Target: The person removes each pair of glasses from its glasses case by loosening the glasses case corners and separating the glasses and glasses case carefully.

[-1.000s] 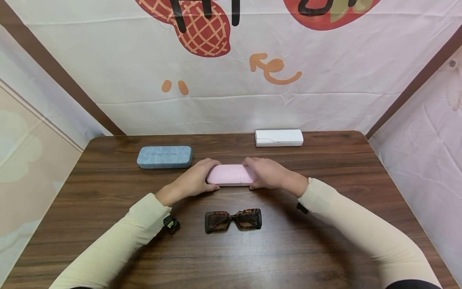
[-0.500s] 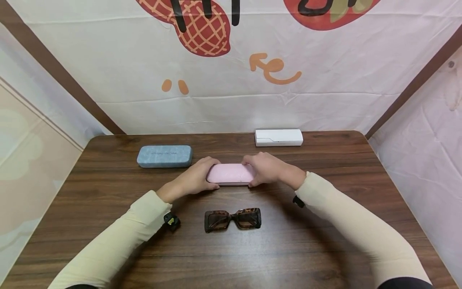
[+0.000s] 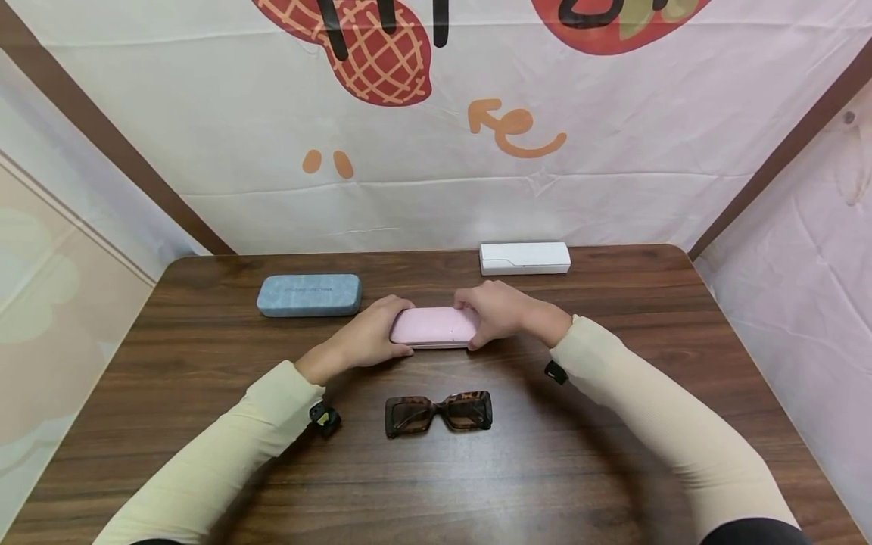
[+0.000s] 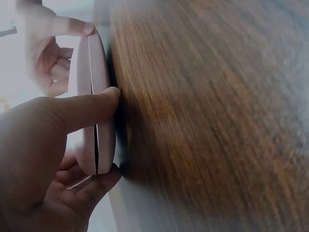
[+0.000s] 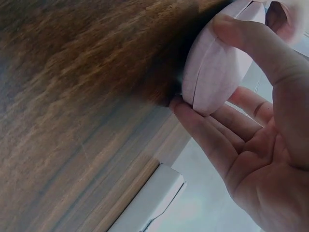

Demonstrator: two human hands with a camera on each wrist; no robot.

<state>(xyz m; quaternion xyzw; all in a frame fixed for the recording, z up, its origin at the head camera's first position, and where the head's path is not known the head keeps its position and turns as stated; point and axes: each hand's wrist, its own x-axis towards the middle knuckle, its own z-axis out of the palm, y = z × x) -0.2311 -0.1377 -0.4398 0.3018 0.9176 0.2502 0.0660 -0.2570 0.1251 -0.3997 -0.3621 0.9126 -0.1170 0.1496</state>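
Nearest, behind the hands, 2 pale sleeves (image 3: 204, 446) run up the arms, with 1 small black device (image 3: 325, 418) at the left wrist and 1 (image 3: 555, 372) at the right. On the near side of the hands, between their wrists, 1 pair of sunglasses (image 3: 439, 413) lies on the brown wooden table (image 3: 436, 492), touched by neither hand.

Next come the 2 hands with 1 pink case (image 3: 434, 325) between them. The left hand (image 3: 366, 333) grips its left end and the right hand (image 3: 502, 312) its right end; each is only part-way spread, thumb on the near side, fingers curled round the far side. The long axis runs straight from hand to hand, left to right, the rounded ends pointing into the palms and the long seam facing the person. A thin dark slit shows along that seam near the left thumb; whether the base sits flat on the wood is hard to tell.

Beyond the left hand and to its left is 1 blue case (image 3: 309, 295); farther off, beyond the right hand, 1 white case (image 3: 525, 258). Behind everything hangs 1 printed cloth (image 3: 436, 212).
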